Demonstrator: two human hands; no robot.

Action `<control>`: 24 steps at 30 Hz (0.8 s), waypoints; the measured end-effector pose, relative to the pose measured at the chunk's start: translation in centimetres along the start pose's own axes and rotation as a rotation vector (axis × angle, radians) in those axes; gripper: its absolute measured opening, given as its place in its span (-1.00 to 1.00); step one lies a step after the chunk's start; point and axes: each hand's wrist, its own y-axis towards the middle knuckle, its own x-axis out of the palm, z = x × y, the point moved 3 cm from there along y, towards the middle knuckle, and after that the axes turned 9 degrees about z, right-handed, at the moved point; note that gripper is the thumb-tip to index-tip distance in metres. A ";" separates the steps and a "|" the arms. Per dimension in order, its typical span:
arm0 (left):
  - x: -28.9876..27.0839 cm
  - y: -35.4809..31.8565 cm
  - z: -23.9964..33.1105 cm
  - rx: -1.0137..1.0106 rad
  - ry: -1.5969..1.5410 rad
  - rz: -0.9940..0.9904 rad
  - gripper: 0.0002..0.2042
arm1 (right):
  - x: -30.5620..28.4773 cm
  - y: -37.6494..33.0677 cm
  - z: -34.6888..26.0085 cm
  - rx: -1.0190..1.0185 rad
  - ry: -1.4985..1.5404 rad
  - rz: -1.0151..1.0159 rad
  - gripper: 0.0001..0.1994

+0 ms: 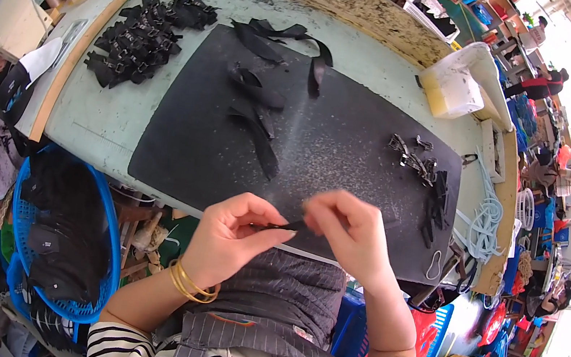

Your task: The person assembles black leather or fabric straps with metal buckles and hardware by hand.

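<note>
We pinch a short black strap (284, 226) between both hands, left hand (234, 233) and right hand (345, 231) closed on its ends, just above the mat's (333, 149) near edge (buckles (416, 159) lie well apart). A loose pinch could drop it into our lap.

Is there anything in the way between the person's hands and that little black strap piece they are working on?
Nothing visible: the left hand and right hand both pinch the small black strap piece directly.

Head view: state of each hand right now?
Left hand: shut, pinching one end of a short black strap.
Right hand: shut, pinching the strap's other end.
</note>
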 end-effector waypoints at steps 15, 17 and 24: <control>-0.3 -0.2 1.3 -0.239 -0.354 -0.060 -0.82 | -0.8 -1.7 -1.4 -0.644 -0.460 0.203 -0.66; 0.9 -0.3 1.2 -0.229 -0.320 -0.094 -0.82 | -2.1 -3.1 -2.3 -0.567 -0.473 0.208 -0.57; 3.2 -0.6 0.0 -0.230 -0.249 -0.149 -0.78 | -3.1 -5.2 -1.4 -0.352 -0.156 0.237 -0.68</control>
